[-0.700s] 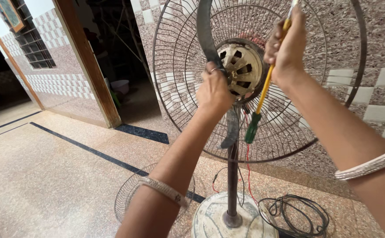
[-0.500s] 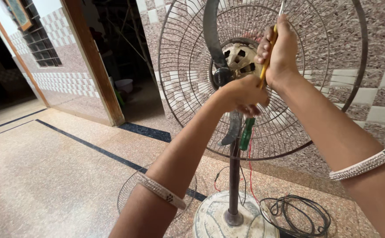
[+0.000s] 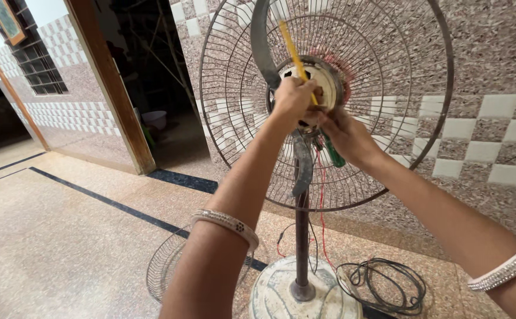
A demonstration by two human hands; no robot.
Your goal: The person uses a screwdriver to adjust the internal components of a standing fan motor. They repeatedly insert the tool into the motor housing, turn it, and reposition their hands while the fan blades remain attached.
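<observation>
Speckled terrazzo floor (image 3: 51, 236) with a dark inlaid stripe runs up to a mottled stone wall (image 3: 494, 53) banded with pale square tiles, and a wooden door frame (image 3: 113, 94) opens onto a dim room at the left. Against the wall stands a pedestal fan (image 3: 302, 177) on a worn round base (image 3: 305, 295), its front stripped away so that the rear wire guard (image 3: 388, 77) and the cream motor housing (image 3: 323, 82) at its centre are bare.

Both hands meet at that motor. The left hand (image 3: 292, 97) is closed into a fist on the front of the housing, gripping a yellow-shafted screwdriver (image 3: 296, 56) whose shaft slants up and left across the guard. The right hand (image 3: 346, 134) sits just below and to the right, fingers curled at the underside of the motor; a green handle (image 3: 334, 156) pokes out beneath it, though whether the fingers actually clamp it cannot be told. Each wrist wears a white beaded bangle.

Red wire (image 3: 320, 207) hangs down beside the pole. On the floor, a coiled black cable (image 3: 388, 283) lies right of the base and a detached wire guard (image 3: 166, 266) rests left of it.
</observation>
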